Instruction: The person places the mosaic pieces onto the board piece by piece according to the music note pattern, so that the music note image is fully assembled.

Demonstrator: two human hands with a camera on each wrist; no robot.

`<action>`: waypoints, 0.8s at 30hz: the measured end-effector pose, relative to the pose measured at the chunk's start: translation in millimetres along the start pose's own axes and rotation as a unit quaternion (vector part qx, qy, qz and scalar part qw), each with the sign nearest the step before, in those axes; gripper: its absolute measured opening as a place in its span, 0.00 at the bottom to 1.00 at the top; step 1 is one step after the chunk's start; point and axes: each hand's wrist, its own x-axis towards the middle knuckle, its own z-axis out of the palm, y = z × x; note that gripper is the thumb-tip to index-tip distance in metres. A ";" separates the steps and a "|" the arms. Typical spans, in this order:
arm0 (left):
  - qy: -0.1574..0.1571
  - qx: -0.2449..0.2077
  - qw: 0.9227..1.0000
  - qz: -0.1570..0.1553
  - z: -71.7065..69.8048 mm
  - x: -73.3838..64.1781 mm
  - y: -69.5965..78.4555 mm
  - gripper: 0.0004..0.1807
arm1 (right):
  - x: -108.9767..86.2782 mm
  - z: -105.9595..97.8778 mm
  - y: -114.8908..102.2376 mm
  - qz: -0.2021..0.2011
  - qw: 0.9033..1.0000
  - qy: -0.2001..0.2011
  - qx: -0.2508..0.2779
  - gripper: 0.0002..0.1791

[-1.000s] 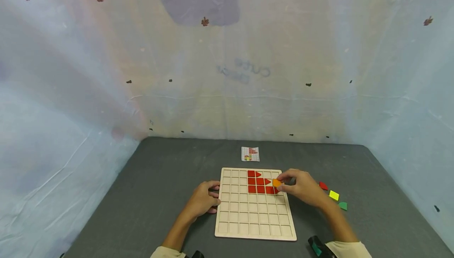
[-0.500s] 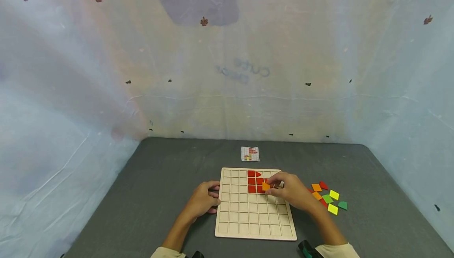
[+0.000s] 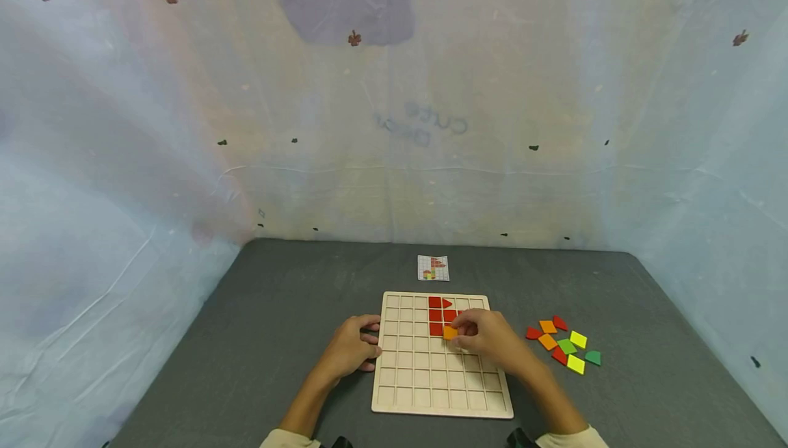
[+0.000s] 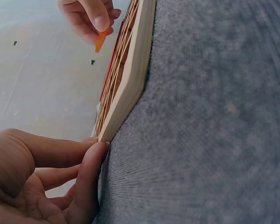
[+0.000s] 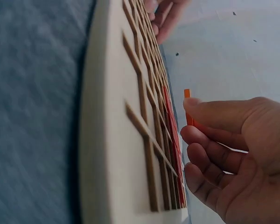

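Note:
A pale wooden grid board [image 3: 440, 379] lies on the dark table with red tiles [image 3: 434, 315] in its upper rows, squares and one visible pointed piece. My left hand [image 3: 351, 347] is at the board's left edge; in the left wrist view its thumb and index fingertips meet at the board's rim [image 4: 126, 102]. Between thumb and index finger my right hand [image 3: 489, 338] pinches an orange square tile [image 3: 451, 333]. The right wrist view shows this orange tile [image 5: 187, 94] on edge and held apart from the board. My right hand hides part of the red rows.
Loose tiles lie right of the board: orange [image 3: 547, 342], yellow [image 3: 575, 364], red [image 3: 533, 333], light green [image 3: 567, 346] and dark green [image 3: 593, 358]. Behind the board lies a small printed pattern card [image 3: 434, 268]. A pale sheet [image 3: 394, 188] hangs around the table.
My right hand has moved left and slightly nearer over the board with the orange tile, uncovering more loose tiles on the right. My left hand has stayed at the board's edge.

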 end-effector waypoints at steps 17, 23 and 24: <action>0.003 0.007 1.000 -0.002 -0.2 0.0 -0.2 0.36 | 0.7 19.3 -10.2 0.016 1.000 -0.010 -0.016 0.10; 0.001 0.005 1.000 -0.004 -0.7 -0.4 -0.2 0.36 | 0.9 20.6 -12.9 0.015 1.000 -0.003 -0.018 0.11; 0.000 0.005 1.000 -0.005 -0.8 -0.4 -0.1 0.36 | 1.1 20.5 -13.3 0.013 1.000 -0.003 -0.016 0.11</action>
